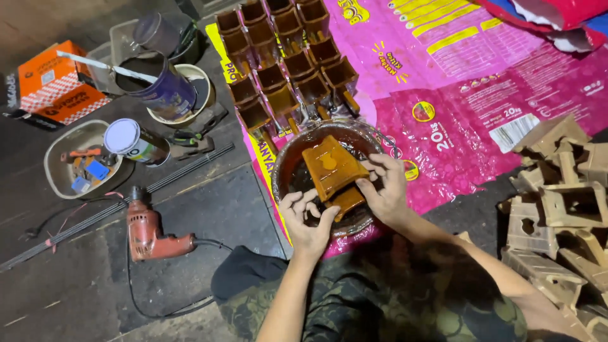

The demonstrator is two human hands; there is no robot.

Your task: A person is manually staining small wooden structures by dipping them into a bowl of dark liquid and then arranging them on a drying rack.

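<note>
A small wooden piece [330,170], wet with brown stain, is held over a round bowl [283,166] of dark brown liquid. My right hand [386,189] grips its right side and lower edge. My left hand [306,216] touches its lower left corner, fingers curled around it. Behind the bowl, several stained wooden pieces [286,52] lie in rows on a pink printed plastic sheet [468,95].
Unstained pale wooden pieces [560,202] are piled at the right. On the dark floor at left lie a red electric drill [147,232] with its cable, thin metal rods [120,206], cans [157,83], a tray of small tools [75,158] and an orange box [54,79].
</note>
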